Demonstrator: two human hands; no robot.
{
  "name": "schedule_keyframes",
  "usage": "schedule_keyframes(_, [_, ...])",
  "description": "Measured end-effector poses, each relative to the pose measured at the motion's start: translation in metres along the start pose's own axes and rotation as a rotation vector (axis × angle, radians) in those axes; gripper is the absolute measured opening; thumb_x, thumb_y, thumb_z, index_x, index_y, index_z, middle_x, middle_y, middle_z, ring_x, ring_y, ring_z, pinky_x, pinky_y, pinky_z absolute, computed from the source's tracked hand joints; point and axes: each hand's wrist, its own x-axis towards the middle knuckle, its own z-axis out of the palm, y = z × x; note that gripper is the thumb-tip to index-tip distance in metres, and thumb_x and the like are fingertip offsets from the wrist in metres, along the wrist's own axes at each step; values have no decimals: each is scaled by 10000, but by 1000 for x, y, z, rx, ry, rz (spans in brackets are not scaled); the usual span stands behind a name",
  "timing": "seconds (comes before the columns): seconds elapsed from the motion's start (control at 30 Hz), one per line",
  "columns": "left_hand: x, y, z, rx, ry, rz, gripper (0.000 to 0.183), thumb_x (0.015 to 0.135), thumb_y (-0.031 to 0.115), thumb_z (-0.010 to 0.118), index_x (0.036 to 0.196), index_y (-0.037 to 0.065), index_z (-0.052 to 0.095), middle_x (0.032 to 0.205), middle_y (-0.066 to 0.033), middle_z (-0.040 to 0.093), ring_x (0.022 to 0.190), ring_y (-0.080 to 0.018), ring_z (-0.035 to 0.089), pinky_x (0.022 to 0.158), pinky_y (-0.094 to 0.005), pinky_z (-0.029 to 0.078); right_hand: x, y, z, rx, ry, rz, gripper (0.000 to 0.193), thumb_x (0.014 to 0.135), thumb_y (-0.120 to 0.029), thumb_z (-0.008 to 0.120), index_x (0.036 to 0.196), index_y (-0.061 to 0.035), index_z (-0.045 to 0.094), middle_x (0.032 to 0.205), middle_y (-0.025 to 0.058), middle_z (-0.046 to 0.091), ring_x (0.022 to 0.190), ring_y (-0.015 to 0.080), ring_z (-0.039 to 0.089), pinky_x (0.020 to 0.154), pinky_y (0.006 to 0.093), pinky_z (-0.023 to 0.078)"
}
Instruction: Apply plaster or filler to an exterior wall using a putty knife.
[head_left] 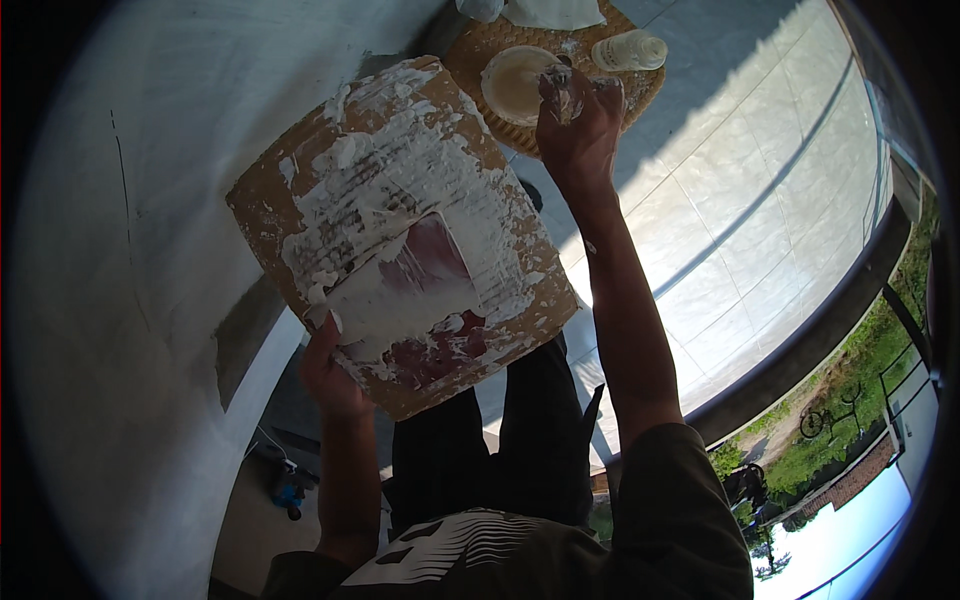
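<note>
1. Cardboard sheet [270, 190]: we have it tilted in front of us above our lap, beside the pale wall [130, 260], one corner just beside the woven surface [478, 42].
2. White paste [410, 165] already covers most of its upper face in ridges and smears; bare brown shows mainly along the margins. A reddish panel [437, 248] on it is only partly coated, and we cannot tell whether it is separate.
3. We judge the work to be partway: plenty of paste is left on the sheet, and the bowl [487, 85] on the woven surface holds a pale mix. The wall carries a smooth pale finish, with one darker patch [245, 335] low down.
4. The sheet is only slightly longer than wide; its long axis seems to run from upper left to lower right, with one corner pointing away from us.
5. Our left hand [338, 372] has its grip on the sheet's near-left edge, thumb on top, fingers hidden.
6. Our right hand [580, 125] has its grip closed around a paste-smeared tool [565, 97] at the bowl, near the bottle [628, 51]; its kind is unclear.
</note>
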Motion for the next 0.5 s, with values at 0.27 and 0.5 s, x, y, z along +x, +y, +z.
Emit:
schedule_keyframes(0.27, [-1, -1, 2, 11, -3, 24, 407, 902, 213, 474, 1192, -71, 487, 1144, -153, 564, 1019, -240, 574, 898, -354, 449, 0, 1, -2, -57, -3, -39, 180, 722, -117, 644, 871, -22, 615, 784, 163, 636, 793, 340, 526, 779, 447, 375])
schedule_keyframes(0.5, [-2, -2, -2, 67, 17, 27, 410, 900, 215, 478, 1204, -61, 479, 1158, -148, 553, 1024, -238, 570, 900, -360, 450, 4, 7, 0, -19, -62, 167, 229, 738, -163, 654, 905, -9, 622, 758, 176, 619, 777, 323, 523, 758, 425, 374])
